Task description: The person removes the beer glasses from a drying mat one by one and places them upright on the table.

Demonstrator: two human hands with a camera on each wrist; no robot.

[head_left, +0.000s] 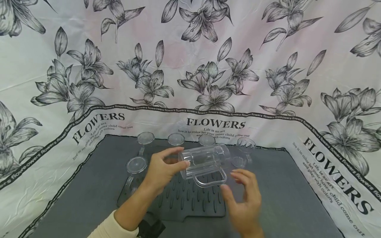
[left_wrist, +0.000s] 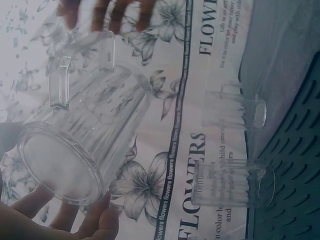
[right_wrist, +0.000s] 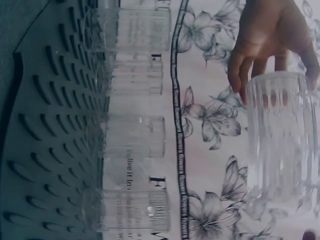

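My left hand (head_left: 160, 170) grips a clear ribbed mug (head_left: 205, 158) round its base, thumb on the near side and fingers behind. The mug lies on its side in the air, mouth to the right, its handle (head_left: 211, 180) toward me. Close to that handle is my right hand (head_left: 245, 198), thumb and fingers apart with nothing between them. In the left wrist view the mug's round base (left_wrist: 62, 165) faces the camera, and right fingertips (left_wrist: 117, 15) show beyond the handle. The right wrist view has the left hand (right_wrist: 272, 40) at the mug's base end.
Below the hands lies a black mat (head_left: 205, 210) with raised ridges, on a grey table cover (head_left: 285, 198). Several more clear mugs stand along its back and left, among them one mug (head_left: 137, 164) beside my left forearm. A flower-printed cloth (head_left: 166, 59) rises behind.
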